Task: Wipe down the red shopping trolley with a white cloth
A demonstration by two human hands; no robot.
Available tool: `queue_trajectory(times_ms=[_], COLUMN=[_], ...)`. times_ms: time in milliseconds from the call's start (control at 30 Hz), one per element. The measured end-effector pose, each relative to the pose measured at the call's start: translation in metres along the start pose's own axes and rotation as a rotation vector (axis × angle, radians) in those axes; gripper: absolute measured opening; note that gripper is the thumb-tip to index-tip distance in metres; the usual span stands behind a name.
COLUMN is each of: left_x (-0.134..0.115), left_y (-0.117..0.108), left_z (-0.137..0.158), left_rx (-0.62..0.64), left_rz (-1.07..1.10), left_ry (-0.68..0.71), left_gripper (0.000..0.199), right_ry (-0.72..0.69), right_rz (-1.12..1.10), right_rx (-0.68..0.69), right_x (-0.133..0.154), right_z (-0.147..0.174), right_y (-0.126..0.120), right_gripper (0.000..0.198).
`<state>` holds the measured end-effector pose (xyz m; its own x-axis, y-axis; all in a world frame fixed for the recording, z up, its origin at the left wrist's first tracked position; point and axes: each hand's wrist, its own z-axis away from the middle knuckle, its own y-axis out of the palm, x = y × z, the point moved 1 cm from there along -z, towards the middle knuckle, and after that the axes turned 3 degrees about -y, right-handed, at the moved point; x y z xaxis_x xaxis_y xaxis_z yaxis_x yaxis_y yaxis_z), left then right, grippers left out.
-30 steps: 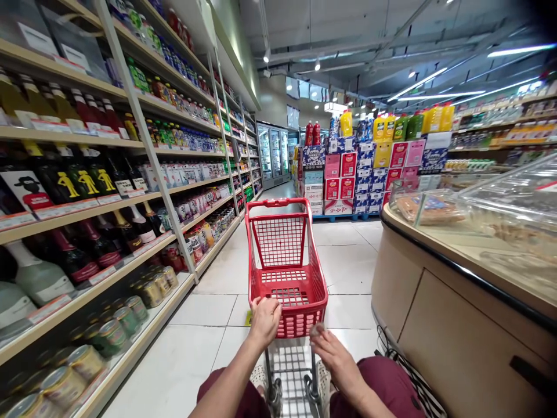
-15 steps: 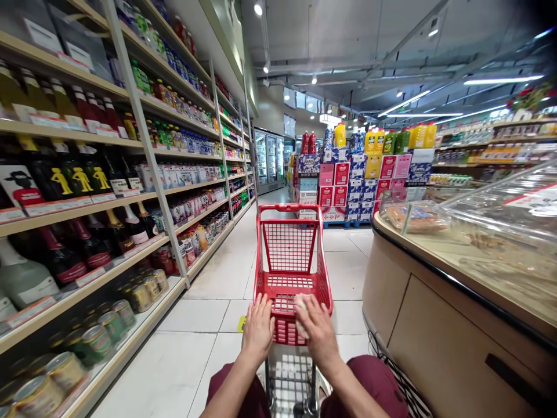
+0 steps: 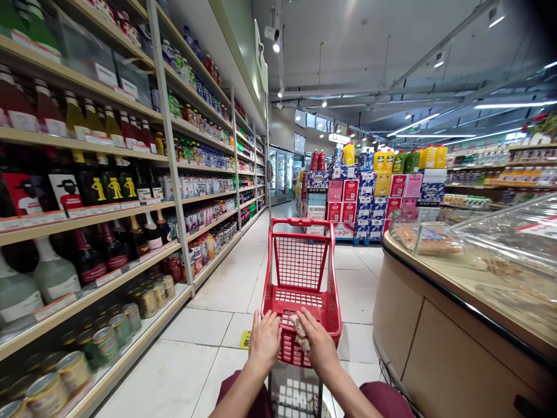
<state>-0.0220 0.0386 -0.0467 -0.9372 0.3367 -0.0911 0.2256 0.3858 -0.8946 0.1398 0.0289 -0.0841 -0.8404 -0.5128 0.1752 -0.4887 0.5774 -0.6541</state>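
In front of my knees stands a red plastic shopping cart (image 3: 300, 295) with a mesh back panel and a grey lower rack. My left hand (image 3: 264, 342) lies at the near left edge of its basket, fingers extended and holding nothing. At the near right edge, my right hand (image 3: 321, 349) has a crumpled pale cloth (image 3: 301, 334) under its fingers, against the red plastic. The palm hides part of the cloth.
Shelves (image 3: 130, 206) of bottles and cans line the left. A curved counter (image 3: 402, 325) with clear covers stands close on the right. Ahead are stacked drink cartons (image 3: 343, 209). A yellow floor sticker (image 3: 245, 339) lies left of the cart.
My view has shifted slightly left and up, so the cart and shelves sit further right and lower. The right hand has turned a little, and more of the cloth shows.
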Motion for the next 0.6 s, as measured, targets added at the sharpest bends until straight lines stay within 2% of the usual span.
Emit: queue_trajectory(times_ms=[100,200,267,433,500,600], left_x=[-0.001,-0.004,-0.006,-0.004,-0.003,-0.003], left_y=[-0.001,-0.001,-0.001,-0.001,-0.002,-0.005], left_z=[0.0,0.0,0.0,-0.003,-0.004,-0.007], left_rx=[-0.01,-0.032,-0.038,-0.026,-0.03,-0.046], left_rz=[0.023,0.033,0.031,0.026,0.028,0.018], left_ry=[-0.004,-0.022,-0.017,0.046,0.068,0.073], left_gripper=[0.033,0.032,0.032,0.029,0.029,0.029], right_ry=[0.013,0.117,0.16,0.01,0.05,0.199], right_rz=[0.058,0.182,0.214,0.194,0.214,0.249], right_rx=[-0.001,-0.159,-0.232,-0.137,-0.134,-0.201], right_x=[-0.014,-0.024,-0.019,-0.003,-0.012,-0.022], right_z=[0.007,0.024,0.031,0.025,0.024,0.025], right_y=[-0.013,-0.024,-0.021,-0.004,-0.007,-0.015], right_gripper=[0.043,0.044,0.048,0.046,0.044,0.038])
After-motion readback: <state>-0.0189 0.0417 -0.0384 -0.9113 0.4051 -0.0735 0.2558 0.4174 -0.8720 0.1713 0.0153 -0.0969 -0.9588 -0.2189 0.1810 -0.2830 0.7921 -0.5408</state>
